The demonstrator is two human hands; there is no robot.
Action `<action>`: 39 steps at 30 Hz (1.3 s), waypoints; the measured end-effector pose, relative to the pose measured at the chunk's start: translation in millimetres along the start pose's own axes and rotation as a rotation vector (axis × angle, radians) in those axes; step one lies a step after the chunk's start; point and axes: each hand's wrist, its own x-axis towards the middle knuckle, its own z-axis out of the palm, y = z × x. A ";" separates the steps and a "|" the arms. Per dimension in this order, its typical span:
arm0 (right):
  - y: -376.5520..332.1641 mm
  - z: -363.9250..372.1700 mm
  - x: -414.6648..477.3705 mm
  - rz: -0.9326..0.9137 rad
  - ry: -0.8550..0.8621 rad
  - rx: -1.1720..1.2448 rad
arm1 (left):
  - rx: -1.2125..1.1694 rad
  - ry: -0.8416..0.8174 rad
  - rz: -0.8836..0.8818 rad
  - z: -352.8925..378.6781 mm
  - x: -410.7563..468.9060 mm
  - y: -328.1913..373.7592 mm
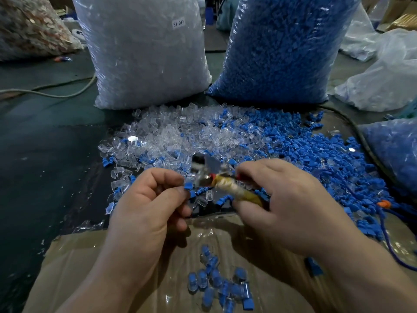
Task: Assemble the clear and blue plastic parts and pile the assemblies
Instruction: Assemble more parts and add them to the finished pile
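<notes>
— Left hand (149,199) up front, thumb and forefinger pinching a blue part (188,185)!
— And the right hand (282,199)?
— Curled round a tool (234,189): yellowish wrapped handle, metal head blurred, can't call what kind. That head sits just beside the blue part.
— Below the wrists?
— Assemblies (216,285), a small pile, blue inside clear, lying on the cardboard (90,256) between the forearms.
— Further out?
— Clear parts (180,132) heaped just beyond the hands, blue parts (316,159) spread to their right, the two mixing where they meet. Behind them two tall bags stand side by side: clear bag (144,53) on the left with a white label, blue bag (282,48) on the right. Far left, a cable (56,93) snakes across the dark floor.
</notes>
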 end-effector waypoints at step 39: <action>-5.8 1.0 3.2 -0.121 -0.060 0.050 | 0.073 0.039 0.157 9.5 -3.0 13.4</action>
